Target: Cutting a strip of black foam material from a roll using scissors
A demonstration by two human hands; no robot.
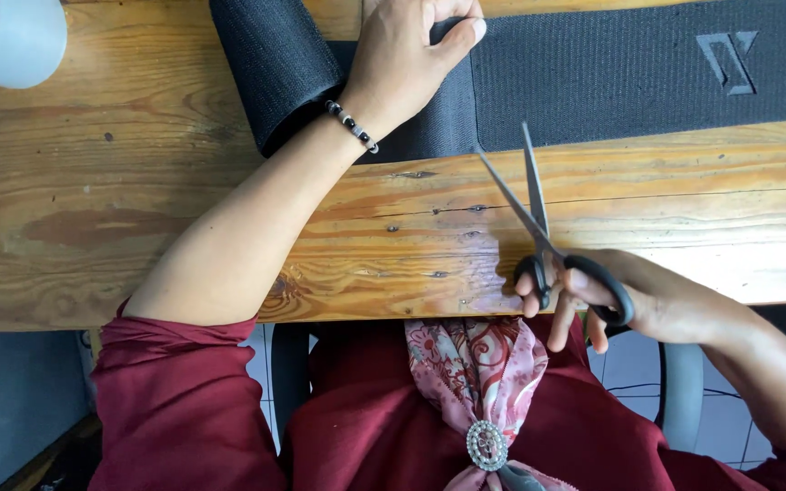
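My left hand (407, 55) presses down on a black woven band (611, 77) that lies flat across the far side of the wooden table (138, 209); its left end is wound into a roll (270, 68). A beaded bracelet sits on that wrist. My right hand (611, 295) grips black-handled scissors (539, 218) at the table's near edge. The blades are slightly apart and point up toward the band's lower edge, a short way from it.
A white cup-like object (11, 36) stands at the far left corner of the table. A raised logo mark (728, 59) shows on the band at the right. Below the table edge are my red garment, a pink patterned scarf with a brooch, and tiled floor.
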